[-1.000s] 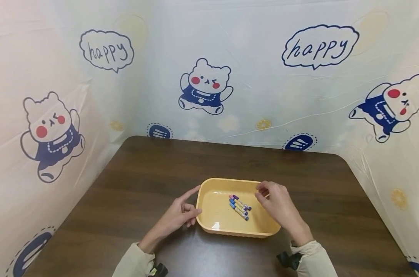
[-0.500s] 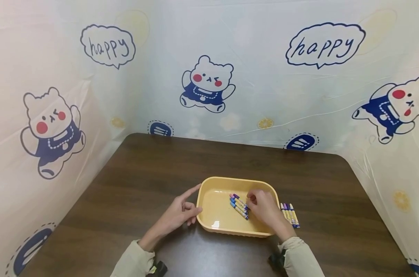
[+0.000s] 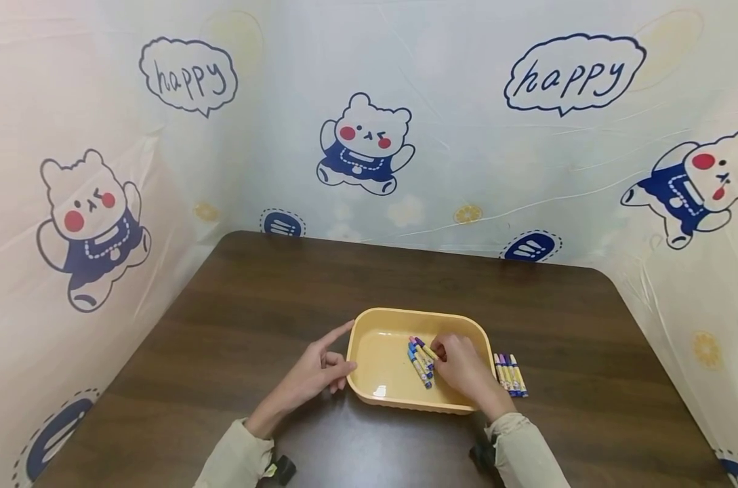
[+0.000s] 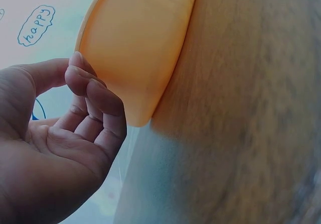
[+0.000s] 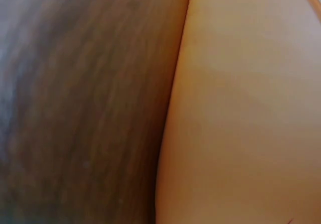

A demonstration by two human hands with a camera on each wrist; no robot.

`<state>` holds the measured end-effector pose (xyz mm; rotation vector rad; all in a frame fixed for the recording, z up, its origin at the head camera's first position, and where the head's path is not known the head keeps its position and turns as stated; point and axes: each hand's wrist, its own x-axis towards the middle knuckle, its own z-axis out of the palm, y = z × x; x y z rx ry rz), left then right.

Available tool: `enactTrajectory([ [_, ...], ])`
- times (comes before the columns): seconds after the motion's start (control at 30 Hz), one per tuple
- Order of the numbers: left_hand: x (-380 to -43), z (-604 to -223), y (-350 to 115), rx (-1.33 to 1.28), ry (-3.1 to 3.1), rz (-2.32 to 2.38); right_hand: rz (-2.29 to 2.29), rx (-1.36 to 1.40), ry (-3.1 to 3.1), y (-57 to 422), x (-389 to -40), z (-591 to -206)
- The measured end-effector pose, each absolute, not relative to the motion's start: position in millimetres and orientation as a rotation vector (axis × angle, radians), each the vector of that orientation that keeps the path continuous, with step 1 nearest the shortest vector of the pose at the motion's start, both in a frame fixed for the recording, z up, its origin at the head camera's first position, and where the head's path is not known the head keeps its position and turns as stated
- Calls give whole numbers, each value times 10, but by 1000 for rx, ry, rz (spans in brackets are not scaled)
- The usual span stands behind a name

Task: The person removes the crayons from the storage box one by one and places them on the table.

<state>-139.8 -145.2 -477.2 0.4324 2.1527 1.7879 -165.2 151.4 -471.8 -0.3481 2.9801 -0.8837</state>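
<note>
A yellow plastic basin (image 3: 405,404) stands on the dark table. My left hand (image 3: 316,366) is at its left side, index finger reaching along the outside and thumb at the rim; the left wrist view shows the thumb tip on the rim and the other fingers curled. Inside the basin, my right hand (image 3: 464,369) pinches the near end of a purple-tipped crayon (image 3: 426,348). Beside it in a small pile lie a blue crayon (image 3: 419,366) and a pink-tipped one, all in yellow wrappers. The right wrist view shows basin wall (image 5: 241,108) and table, not the hand.
Several crayons (image 3: 510,375) lie side by side on the table (image 3: 271,285), just right of the basin. A printed cloth (image 3: 454,163) with bears surrounds the table at the back and sides.
My right hand has gone from over the basin's right rim down to the pile. The crayons in it have shifted and turned slightly. My left hand has stayed at the rim.
</note>
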Motion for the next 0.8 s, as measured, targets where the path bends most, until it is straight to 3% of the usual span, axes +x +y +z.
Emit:
enactTrajectory([
  [0.8, -1400, -4783, -1450, 446, 2178, 1768, -861, -446, 3033, 1495, -1640, -4740],
])
